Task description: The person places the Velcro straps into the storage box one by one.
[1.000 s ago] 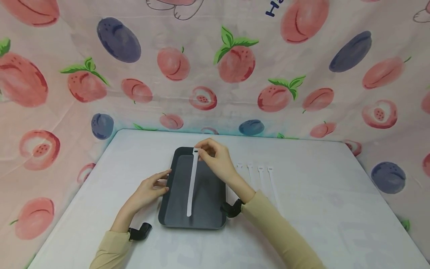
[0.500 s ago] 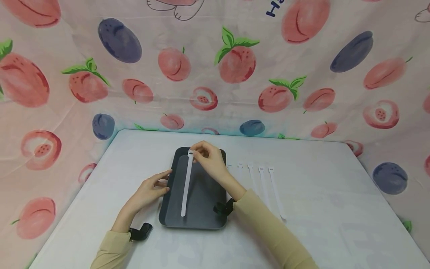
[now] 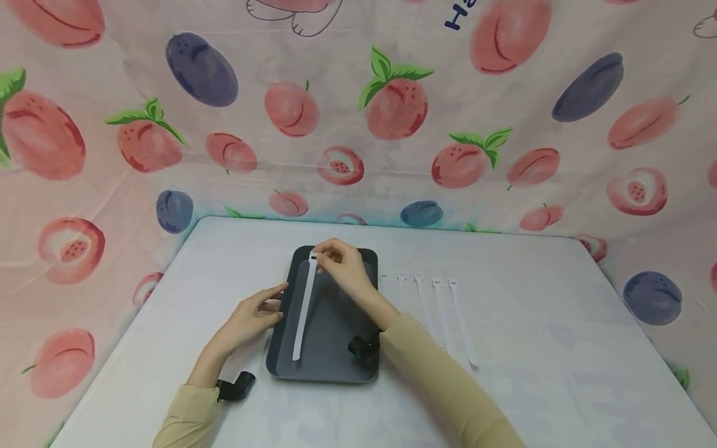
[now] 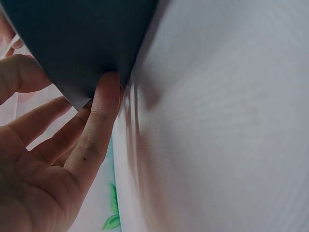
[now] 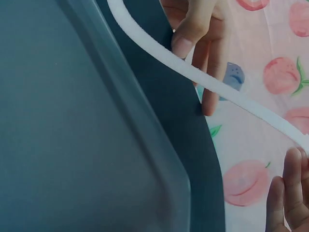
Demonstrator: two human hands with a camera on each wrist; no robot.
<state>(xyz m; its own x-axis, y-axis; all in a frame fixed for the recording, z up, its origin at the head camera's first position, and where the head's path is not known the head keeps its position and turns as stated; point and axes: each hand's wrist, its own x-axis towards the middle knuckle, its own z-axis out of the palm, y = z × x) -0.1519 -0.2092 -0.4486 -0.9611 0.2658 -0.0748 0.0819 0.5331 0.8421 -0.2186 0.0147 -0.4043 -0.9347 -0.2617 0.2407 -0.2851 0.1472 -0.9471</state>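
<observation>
Along the left edge of the tray (image 3: 336,330), the white strap (image 3: 305,308) runs lengthwise, its head close to the far left corner and its tail close to the near left one; whether the tail touches the bottom I cannot tell. My right hand (image 3: 344,266) pinches the head between thumb and fingers. My left hand (image 3: 252,315) has its fingers spread, touching the outside of that left edge.

Holding one end only, I have little say over the tail: the strap looks bendy, so a careless release could let it twist, land crooked or lap over the left edge. Pressing too hard on the left could slide the tray across the tabletop (image 3: 538,348) into the row of straps (image 3: 462,323) beyond its right edge. My right sleeve (image 3: 448,379) lies close to those straps too, so a low elbow could drag them askew.
</observation>
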